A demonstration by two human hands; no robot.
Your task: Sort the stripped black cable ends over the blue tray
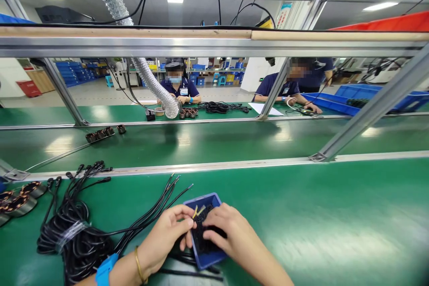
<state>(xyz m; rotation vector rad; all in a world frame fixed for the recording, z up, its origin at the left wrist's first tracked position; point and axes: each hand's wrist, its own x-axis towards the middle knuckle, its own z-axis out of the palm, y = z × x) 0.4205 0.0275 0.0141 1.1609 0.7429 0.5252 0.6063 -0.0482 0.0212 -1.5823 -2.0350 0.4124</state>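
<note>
The left hand [170,231] pinches a thin yellow wire [195,211], apparently steadying it, over a blue plastic bin [208,262] set conveniently beneath the fingers; the right hand [229,228] curls inside, grip unclear. Left of them lies a bound black cable bundle [85,252].

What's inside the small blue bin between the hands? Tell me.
Small black pieces lie in the blue bin; exactly what they are is unclear. The right hand covers some of the inside, and the bin's floor cannot be made out.
</note>
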